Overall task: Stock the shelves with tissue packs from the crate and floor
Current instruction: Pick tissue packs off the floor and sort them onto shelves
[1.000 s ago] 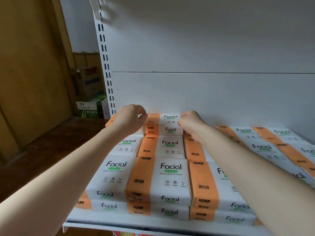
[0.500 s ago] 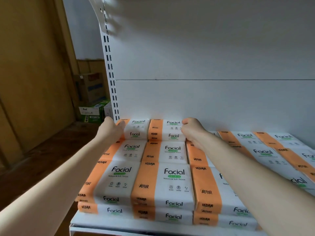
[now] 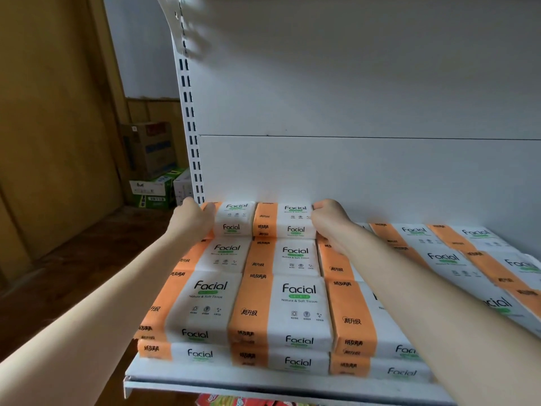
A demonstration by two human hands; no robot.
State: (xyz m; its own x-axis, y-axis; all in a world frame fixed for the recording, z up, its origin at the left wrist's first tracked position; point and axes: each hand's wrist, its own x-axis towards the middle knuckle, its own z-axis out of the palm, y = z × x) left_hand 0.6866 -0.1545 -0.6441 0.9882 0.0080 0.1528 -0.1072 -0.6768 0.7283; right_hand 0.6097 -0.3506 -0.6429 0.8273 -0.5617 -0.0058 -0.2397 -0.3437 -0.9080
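Observation:
Orange-and-white "Facial" tissue packs fill the white shelf (image 3: 263,385) in rows, two layers deep at the front. At the back, two packs lie side by side on top of the stack against the rear panel: a left one (image 3: 235,218) and a right one (image 3: 292,219). My left hand (image 3: 193,219) curls around the left end of the left back pack. My right hand (image 3: 329,219) is closed against the right end of the right back pack. Both forearms stretch over the front rows.
More packs (image 3: 445,256) cover the shelf to the right in a lower layer. A slotted upright (image 3: 191,127) marks the shelf's left edge. Cardboard boxes (image 3: 152,148) and a green carton (image 3: 152,191) stand on the brown floor behind. Colourful goods (image 3: 234,401) show under the shelf.
A second ago both hands held the middle back pack. My left hand has since slid left to the outer end of the neighbouring pack; my right hand stays at the right end.

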